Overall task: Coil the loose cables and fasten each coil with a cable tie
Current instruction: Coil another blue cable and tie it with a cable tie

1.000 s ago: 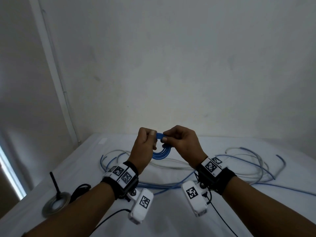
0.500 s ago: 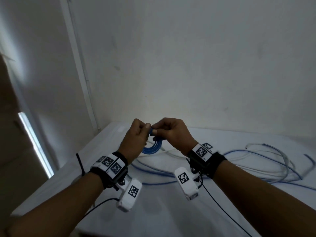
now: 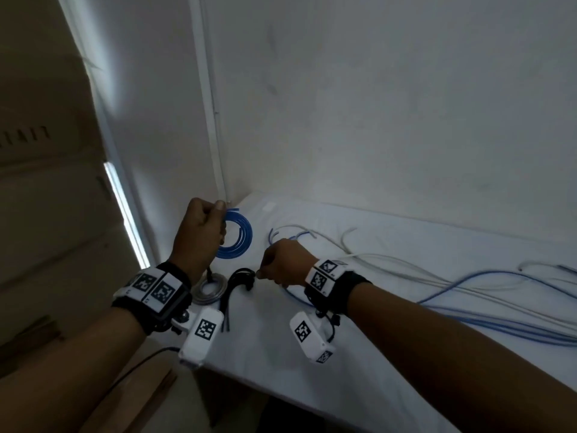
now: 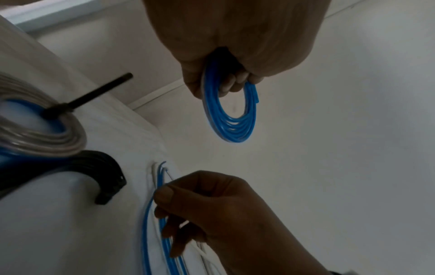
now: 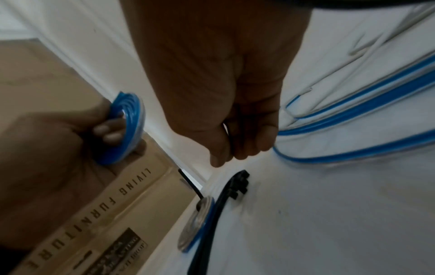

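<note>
White table (image 3: pixel 359 354), lower right of the head view, set against a white wall (image 3: pixel 374 104); cardboard box (image 5: pixel 77 214) at lower left of the right wrist view. Left hand (image 3: pixel 198 235), centre left: fingers curled round blue coil (image 3: pixel 240 237), held clear of the table. Right hand (image 3: pixel 285 262), centre: thumb and fingertips pinching a thin black strand beside bundle of black cable ties (image 3: pixel 240 282). Grey coil (image 3: pixel 209 287), tied with a black tie, lying just left of the bundle. Loose blue and white cables (image 3: pixel 452 292) spread across the table toward the right edge.
</note>
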